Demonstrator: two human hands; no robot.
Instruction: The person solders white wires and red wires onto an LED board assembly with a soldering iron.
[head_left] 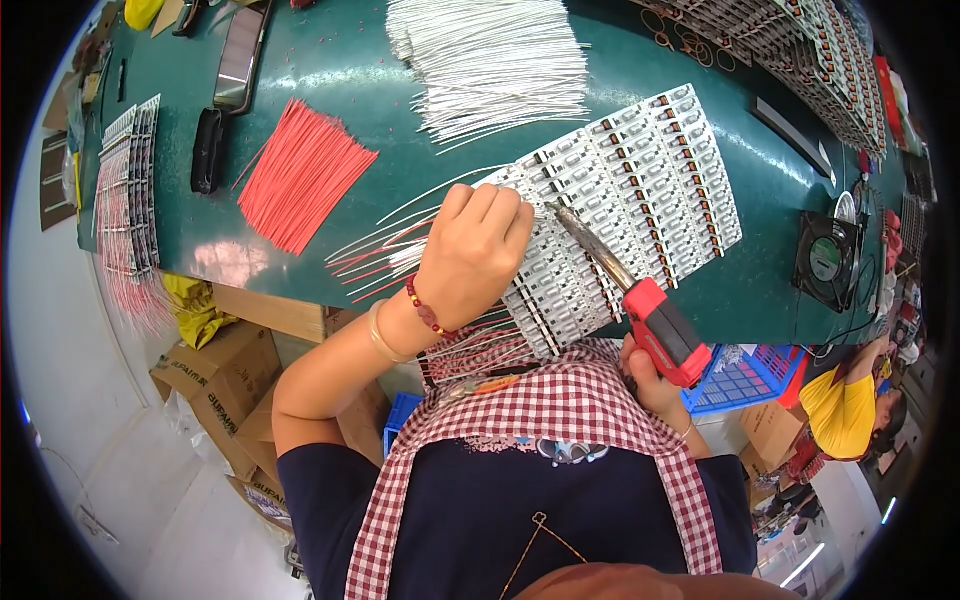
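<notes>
The fingers of the left hand (472, 250) are curled in over the left part of a white circuit-board panel (640, 190); their tips are hidden, so I cannot tell whether they pinch anything. The fingers of the right hand (655, 385) are closed around the red and black handle of a soldering iron (663, 335), whose metal tip points up and left to the panel, just beside the left knuckles; whether it touches the board cannot be told. The panel, set with rows of small parts, spreads from beneath the left fingers out to their right, tilted, its lower edge by the apron (560, 395). Loose red and white wires (385, 240) fan out to the left of the left fingers, and more stick out below them. Beyond those fingers, on the green surface (345, 55), lies a thick bundle of white wires (490, 65); to their left is a bundle of red wires (303, 178), and farther left a black case (208, 150) and a wired panel (130, 185) with its wires hanging over the edge. Well right of the right fingers stands a small black fan (828, 258), with stacked boards (800, 65) beyond it.
</notes>
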